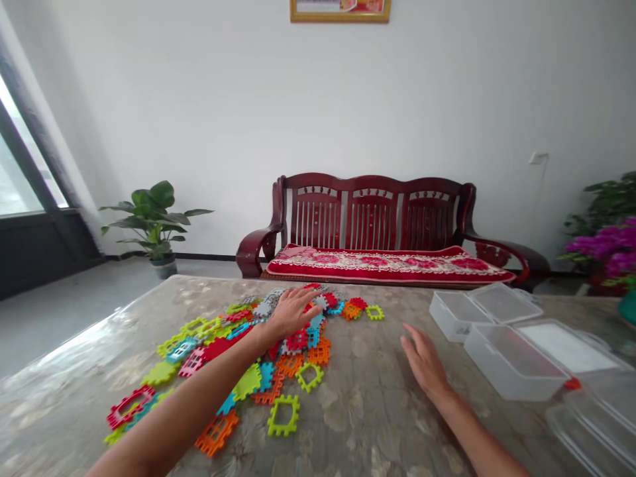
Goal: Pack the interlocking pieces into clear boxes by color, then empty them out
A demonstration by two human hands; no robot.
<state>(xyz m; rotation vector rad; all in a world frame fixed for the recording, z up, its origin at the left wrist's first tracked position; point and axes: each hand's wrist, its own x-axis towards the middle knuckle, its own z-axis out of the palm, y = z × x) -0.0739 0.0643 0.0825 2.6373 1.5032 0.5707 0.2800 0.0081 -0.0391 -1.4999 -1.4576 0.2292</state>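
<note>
A heap of flat interlocking plastic tiles (248, 381) with notched edges, in red, orange, lime green, blue and grey, spreads over the left half of the table. My left hand (291, 311) lies over the far part of this heap, palm down with its fingers stretched out; whatever is under the palm is hidden. Some tiles are window-like frames, such as a lime green square frame (283, 416) near the front. My right hand (423, 358) rests by the bare tabletop between the heap and the clear boxes, fingers extended, holding nothing.
On the right of the patterned table (368, 397) stand two clear plastic boxes, a nearer box (511, 371) and a farther box (452, 315), with lids open. More clear plastic (596, 424) lies at the front right. Behind the table is a wooden bench (372, 212).
</note>
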